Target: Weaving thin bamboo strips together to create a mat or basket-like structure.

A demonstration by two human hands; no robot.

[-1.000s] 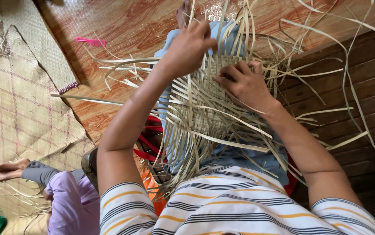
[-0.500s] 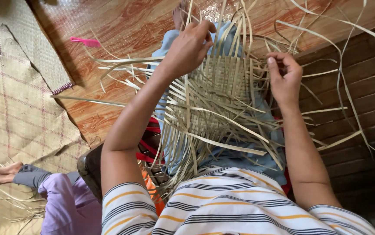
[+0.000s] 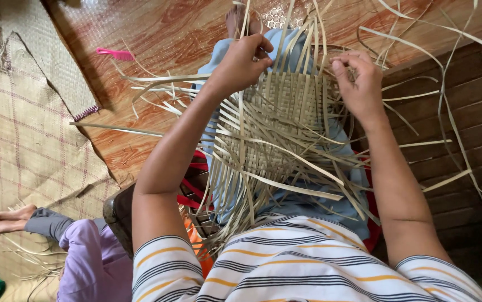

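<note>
A partly woven panel of pale bamboo strips (image 3: 288,106) rests on my lap over light blue trousers, with several loose strip ends fanning out on all sides. My left hand (image 3: 243,59) pinches strips at the panel's far left edge. My right hand (image 3: 358,78) is raised at the panel's right edge, fingers closed on a thin strip. My striped shirt fills the bottom of the view.
A woven mat (image 3: 22,128) lies at the left on the wood-pattern floor. A pink comb (image 3: 115,53) lies on the floor. Another person in purple (image 3: 92,263) sits at lower left, bare feet out. A dark wooden plank wall (image 3: 464,128) is at right.
My right hand has lifted off the panel's middle and moved right and up, pulling a strip. My left hand has kept its hold at the far edge.
</note>
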